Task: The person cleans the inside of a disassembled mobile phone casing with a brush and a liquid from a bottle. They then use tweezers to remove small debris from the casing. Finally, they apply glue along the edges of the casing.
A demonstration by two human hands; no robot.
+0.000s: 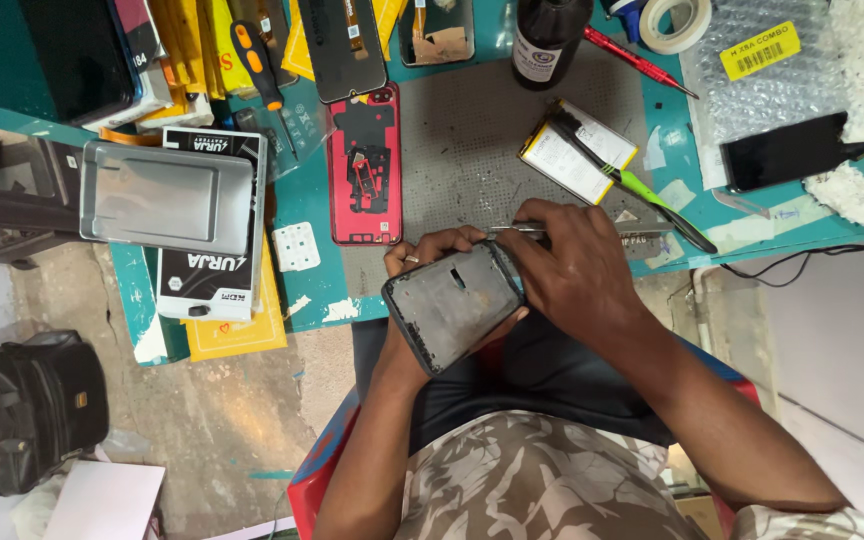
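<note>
your left hand grips the phone frame at the table's near edge, long axis slanting up to the right. your right hand pinches tweezers at its top; beyond lies a red phone.

1 grey phone frame; 1 red back cover; 1 battery; 1 dark bottle; 1 tape roll; 2 hands.
</note>
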